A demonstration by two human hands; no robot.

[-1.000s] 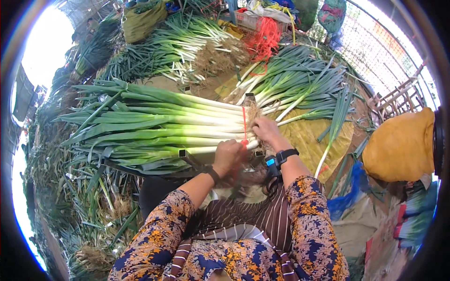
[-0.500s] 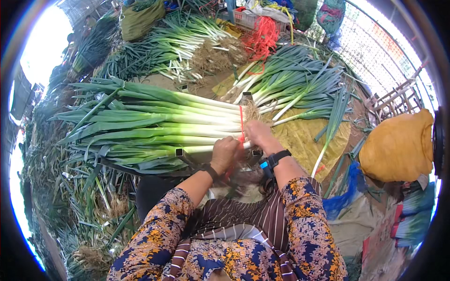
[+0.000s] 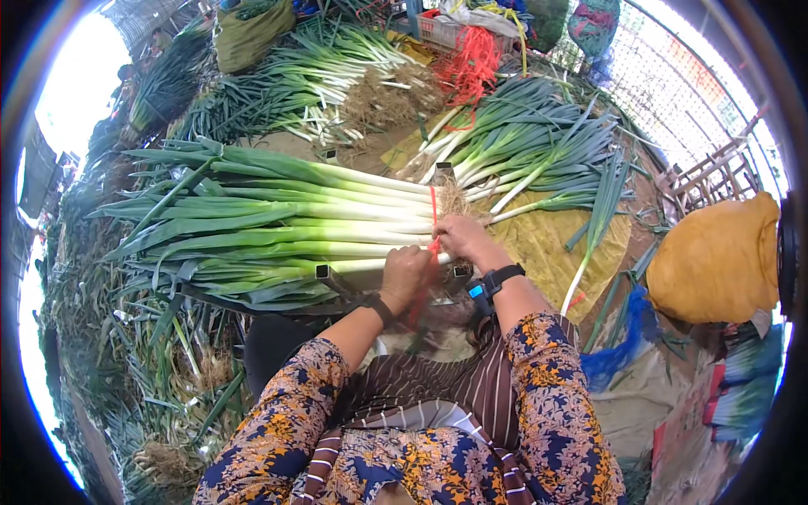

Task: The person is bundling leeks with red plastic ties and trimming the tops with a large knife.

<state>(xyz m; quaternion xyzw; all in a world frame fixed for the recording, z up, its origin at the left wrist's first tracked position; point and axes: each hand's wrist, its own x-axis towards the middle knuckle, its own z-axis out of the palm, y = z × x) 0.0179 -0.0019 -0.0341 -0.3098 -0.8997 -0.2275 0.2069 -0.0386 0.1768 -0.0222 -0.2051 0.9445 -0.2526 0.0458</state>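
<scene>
A thick bundle of leeks [image 3: 337,207] lies across a dark metal frame [image 3: 335,282] before me, green leaves to the left, roots to the right. A red plastic tie [image 3: 434,204] crosses the white stalks close to the roots. My left hand [image 3: 406,275] is closed on the tie at the bundle's near edge, its loose ends hanging blurred below. Just to the right and slightly farther, my right hand [image 3: 465,240] pinches the same tie against the stalks. The fingertips of both hands are partly hidden.
Loose leeks [image 3: 539,143] are spread on a yellow sheet [image 3: 606,240] beyond the bundle. Another leek pile [image 3: 328,80] lies farther back. Red plastic strips [image 3: 475,67] hang from a crate [image 3: 439,34]. At right stands an orange-yellow covered object [image 3: 715,263] near blue netting [image 3: 619,345].
My right hand has shifted slightly left and down, closer to my left hand at the tie. The bundle stays in place.
</scene>
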